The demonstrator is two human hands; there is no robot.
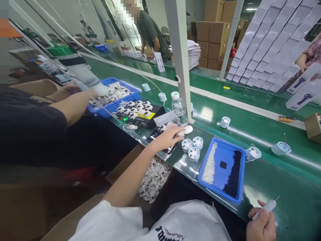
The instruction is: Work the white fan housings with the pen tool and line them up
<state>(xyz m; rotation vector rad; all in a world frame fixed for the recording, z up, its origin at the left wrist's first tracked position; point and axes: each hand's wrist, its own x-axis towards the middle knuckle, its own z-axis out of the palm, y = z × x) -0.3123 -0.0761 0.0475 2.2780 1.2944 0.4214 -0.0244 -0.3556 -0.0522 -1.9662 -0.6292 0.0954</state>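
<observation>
My left hand point(168, 138) reaches over the bench, thumb and fingers closed around a small white part point(181, 133). Touching or just beyond it lies a white rounded piece point(188, 129). Close to that hand stand three small fan units point(194, 154), white blades inside pale blue rings. At the lower right my right hand point(263, 219) grips a white pen-shaped screwdriver point(268, 207) with a thin metal tip. Between my hands lies a blue tray point(200, 179) with clear small pieces point(209, 165), black small pieces point(233, 174) and a black square point(223, 164).
A clear bottle point(179, 110) stands by a white post point(181, 60). Several pale blue cylinders point(225, 122) sit on the green belt point(208, 113). At left, a co-worker's arm point(72, 108) reaches into a blue bin point(110, 113) of white parts. Below the bench is a box of parts point(154, 180).
</observation>
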